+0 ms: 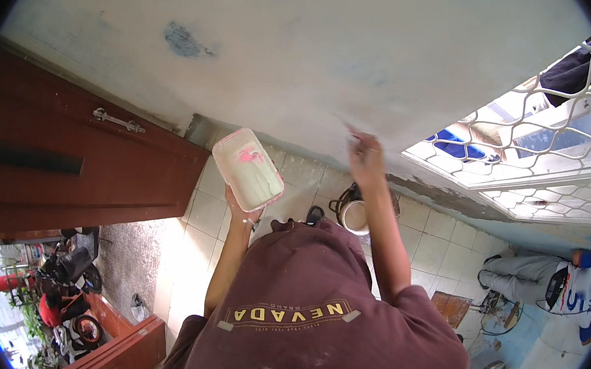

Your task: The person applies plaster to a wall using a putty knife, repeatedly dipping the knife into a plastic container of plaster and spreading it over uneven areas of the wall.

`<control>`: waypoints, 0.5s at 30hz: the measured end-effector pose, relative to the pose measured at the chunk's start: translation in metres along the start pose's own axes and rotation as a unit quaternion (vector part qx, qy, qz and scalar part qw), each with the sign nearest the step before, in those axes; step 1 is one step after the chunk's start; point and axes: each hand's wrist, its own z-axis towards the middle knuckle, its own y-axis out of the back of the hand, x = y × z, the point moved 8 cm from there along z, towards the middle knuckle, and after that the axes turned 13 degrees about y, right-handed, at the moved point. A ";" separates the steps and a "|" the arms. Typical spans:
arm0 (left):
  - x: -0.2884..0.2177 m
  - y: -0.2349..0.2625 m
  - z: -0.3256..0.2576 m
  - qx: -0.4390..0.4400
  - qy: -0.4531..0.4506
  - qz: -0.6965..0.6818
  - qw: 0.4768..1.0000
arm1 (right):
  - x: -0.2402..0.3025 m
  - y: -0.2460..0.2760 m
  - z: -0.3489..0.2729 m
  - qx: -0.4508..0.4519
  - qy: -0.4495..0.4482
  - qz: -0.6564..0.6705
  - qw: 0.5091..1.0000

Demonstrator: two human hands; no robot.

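Maroon shirt [310,328] below; left hand [240,207] holds paint tray [248,169].

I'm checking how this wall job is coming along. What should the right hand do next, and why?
Probably draw the tool on across the pale wall by a short stroke. The right hand holds a thin tool with its tip at the wall, and a bluish patch shows to the left. The left hand holds the white tray close by for reloading.
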 end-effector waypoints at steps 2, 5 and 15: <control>0.001 0.003 0.002 -0.012 0.004 -0.003 1.000 | -0.049 0.002 0.034 -0.025 -0.023 0.067 0.997; -0.008 0.014 0.001 -0.025 -0.003 -0.001 1.000 | -0.024 -0.044 0.072 -0.052 -0.025 0.302 0.952; -0.004 0.021 -0.003 0.002 -0.002 -0.023 1.000 | 0.126 -0.005 -0.013 -0.001 0.122 0.207 0.971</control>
